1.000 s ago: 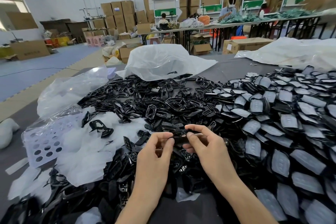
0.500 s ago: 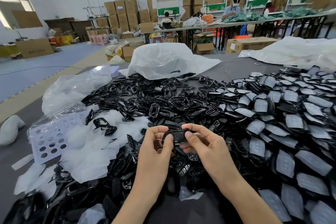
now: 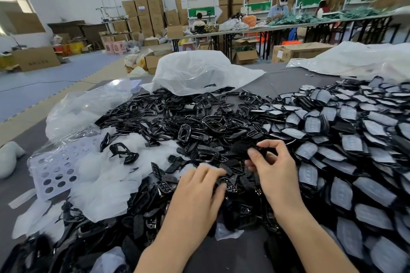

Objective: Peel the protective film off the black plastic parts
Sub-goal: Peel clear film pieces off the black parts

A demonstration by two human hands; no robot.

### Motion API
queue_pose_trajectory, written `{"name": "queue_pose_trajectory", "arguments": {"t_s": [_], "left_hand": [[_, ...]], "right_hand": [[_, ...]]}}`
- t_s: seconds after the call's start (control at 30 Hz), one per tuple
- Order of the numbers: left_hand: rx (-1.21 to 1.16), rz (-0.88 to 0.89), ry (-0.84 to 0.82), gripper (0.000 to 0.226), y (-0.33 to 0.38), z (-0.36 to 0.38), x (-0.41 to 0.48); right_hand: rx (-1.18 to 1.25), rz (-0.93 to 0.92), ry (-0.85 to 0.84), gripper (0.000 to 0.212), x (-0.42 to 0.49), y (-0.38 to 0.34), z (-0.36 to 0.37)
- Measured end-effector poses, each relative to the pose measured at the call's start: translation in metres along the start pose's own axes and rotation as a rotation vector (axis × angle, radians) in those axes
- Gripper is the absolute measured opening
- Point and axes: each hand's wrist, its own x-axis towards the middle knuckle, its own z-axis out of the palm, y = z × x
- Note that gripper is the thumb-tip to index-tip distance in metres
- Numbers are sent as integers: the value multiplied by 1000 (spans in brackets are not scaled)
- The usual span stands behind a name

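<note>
My right hand point(image 3: 273, 168) pinches a small black plastic part point(image 3: 244, 147) between thumb and fingers, just above the pile. My left hand point(image 3: 199, 186) lies lower and to the left, palm down on loose black parts point(image 3: 230, 186). Its fingers bend over them, and whether it grips one or a film is hidden. Bare glossy black frames point(image 3: 188, 122) are heaped in the middle. Parts still covered in grey-white film point(image 3: 346, 142) fill the right side. Loose white films point(image 3: 106, 184) lie heaped at the left.
A lavender perforated tray point(image 3: 55, 173) sits under clear plastic at the left. White plastic bags point(image 3: 199, 71) lie at the far side of the grey table point(image 3: 288, 80). Beyond it are cardboard boxes, long benches and seated people.
Both hands held one black part together before. Now my left hand has let go and dropped down-left onto the pile, while my right hand keeps the part and has moved slightly right.
</note>
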Motion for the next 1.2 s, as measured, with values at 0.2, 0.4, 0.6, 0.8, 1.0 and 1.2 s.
{"name": "queue_pose_trajectory", "arguments": {"t_s": [0.2, 0.4, 0.6, 0.8, 1.0, 1.2], "left_hand": [[55, -11, 0, 33, -4, 5, 1], [123, -143, -214, 34, -24, 1, 28], [-162, -271, 23, 15, -18, -8, 27], [-845, -528, 91, 8, -1, -13, 15], [-1036, -508, 121, 5, 8, -12, 11], [-932, -463, 279, 9, 5, -11, 9]], "right_hand": [[10, 11, 64, 19, 1, 3, 0], [17, 28, 34, 17, -4, 0, 3], [141, 88, -7, 16, -3, -4, 4], [399, 248, -164, 15, -10, -10, 16], [486, 392, -216, 16, -21, -5, 25], [432, 372, -303, 22, -26, -4, 28]]}}
